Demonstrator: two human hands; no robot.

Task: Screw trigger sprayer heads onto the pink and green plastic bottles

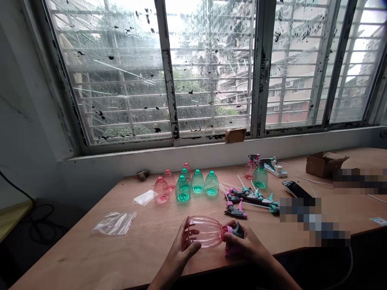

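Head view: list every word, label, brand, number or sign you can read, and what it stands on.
Readable text: none.
Small printed card at the right edge: too small and blurred to read.
Held red bottle and its spray head: no lettering visible.
Pixelated patches: nothing legible.

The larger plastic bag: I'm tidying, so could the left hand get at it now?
Probably not while the left hand holds the pink bottle; otherwise the way looks free, with nothing standing between hand and bag.

Holds a pink bottle (208, 231) sideways in left grip (183, 246), its spray head (238, 230) in right grip (248, 243), over the table (90, 257).
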